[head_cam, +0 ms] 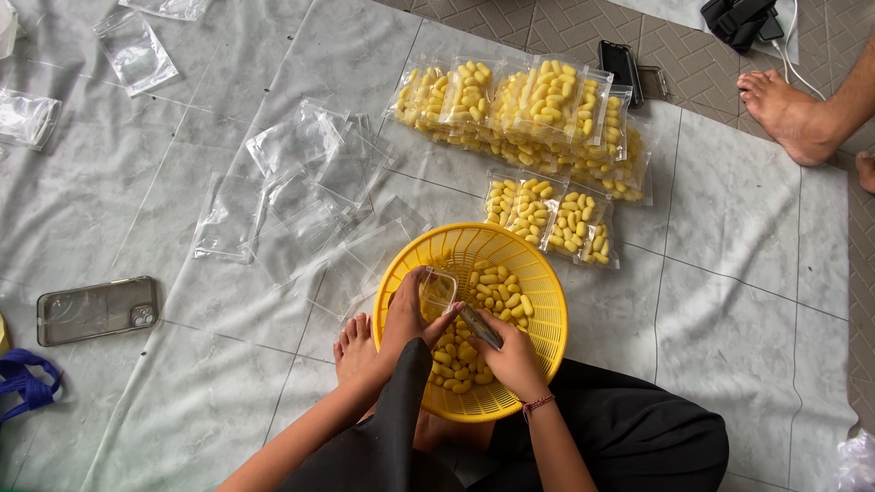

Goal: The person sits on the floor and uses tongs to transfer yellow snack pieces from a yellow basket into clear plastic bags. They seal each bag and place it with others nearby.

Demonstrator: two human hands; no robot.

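Clear bag | left hand fingers curled, gripping it over yellow basket | right hand fingers closed, pinching its mouth | yellow cocoons beneath

Yellow latticed basket holds yellow pieces; grey marbled sheet beneath.

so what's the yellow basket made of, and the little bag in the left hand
The round yellow slotted basket looks like moulded plastic: uniform colour, thin ribs, slight sheen. The small clear bag held by the left hand seems thin glossy plastic film: see-through, with glare and creases.
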